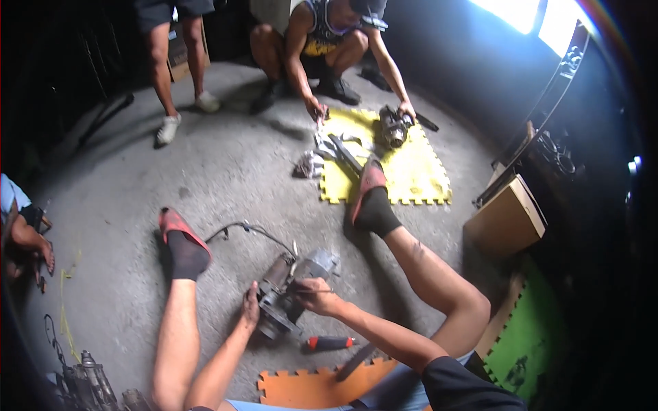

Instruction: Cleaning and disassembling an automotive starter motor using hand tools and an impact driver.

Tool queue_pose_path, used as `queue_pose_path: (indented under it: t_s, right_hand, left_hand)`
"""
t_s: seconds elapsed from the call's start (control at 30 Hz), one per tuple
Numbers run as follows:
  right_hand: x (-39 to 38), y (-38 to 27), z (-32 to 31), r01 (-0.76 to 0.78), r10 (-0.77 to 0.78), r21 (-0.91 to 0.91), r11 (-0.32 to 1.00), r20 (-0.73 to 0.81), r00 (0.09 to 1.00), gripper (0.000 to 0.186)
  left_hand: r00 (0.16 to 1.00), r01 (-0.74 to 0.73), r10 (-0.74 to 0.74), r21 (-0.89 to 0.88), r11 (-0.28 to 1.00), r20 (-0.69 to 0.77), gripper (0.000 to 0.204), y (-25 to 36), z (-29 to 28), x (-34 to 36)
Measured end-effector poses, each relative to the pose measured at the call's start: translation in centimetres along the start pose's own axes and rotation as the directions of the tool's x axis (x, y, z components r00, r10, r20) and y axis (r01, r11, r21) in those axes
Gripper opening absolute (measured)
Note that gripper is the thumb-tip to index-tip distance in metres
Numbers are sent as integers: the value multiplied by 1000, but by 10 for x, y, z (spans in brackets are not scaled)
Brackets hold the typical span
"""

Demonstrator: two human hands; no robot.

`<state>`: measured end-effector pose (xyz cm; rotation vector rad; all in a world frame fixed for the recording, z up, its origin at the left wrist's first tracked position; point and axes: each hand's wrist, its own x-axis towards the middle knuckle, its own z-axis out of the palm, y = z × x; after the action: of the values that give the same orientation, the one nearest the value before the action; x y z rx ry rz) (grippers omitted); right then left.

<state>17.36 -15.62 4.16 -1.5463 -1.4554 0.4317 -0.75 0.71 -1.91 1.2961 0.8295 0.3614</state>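
Observation:
Between my legs, on the concrete floor, lies a metal starter motor [277,318] with a cylindrical body, a silver housing and a black cable. My left hand [249,305] grips its left side, fingers wrapped against it. My right hand [314,296] is closed over the motor's upper right, around what looks like a thin dark tool [319,292], too small to make out clearly. Just below them lies a red-and-black handled tool [331,342].
A squatting co-worker [312,41] handles another motor [395,130] on a yellow mat [418,168]. Other people stand [157,48] and crouch [27,236] around. A cardboard box [505,219], green mat [521,342], orange mat [295,383] and more motor parts [92,383] surround me.

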Motion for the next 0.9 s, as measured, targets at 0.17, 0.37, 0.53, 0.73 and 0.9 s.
queue_pose_path:
  t_s: [0.17,0.37,0.53,0.73,0.9]
  right_hand:
    - [29,14,3,210,-209,-7,978,66,976,33]
    - [46,5,19,112,-114,69,991,32,993,20]
    - [37,16,19,125,-123,25,992,-77,989,24]
    - [45,24,8,93,-104,64,994,184,977,33]
    - [46,27,4,74,-81,65,995,102,991,41]
  left_hand:
    - [1000,3,-1,267,964,-7,80,23,7,14]
    - [963,-190,12,647,738,269,87,54,-64,80]
    - [929,107,-245,435,894,276,73,96,-55,87]
    - [981,-175,111,489,855,157,82,19,-9,39]
    - [964,-86,187,442,893,-189,82,16,15,12]
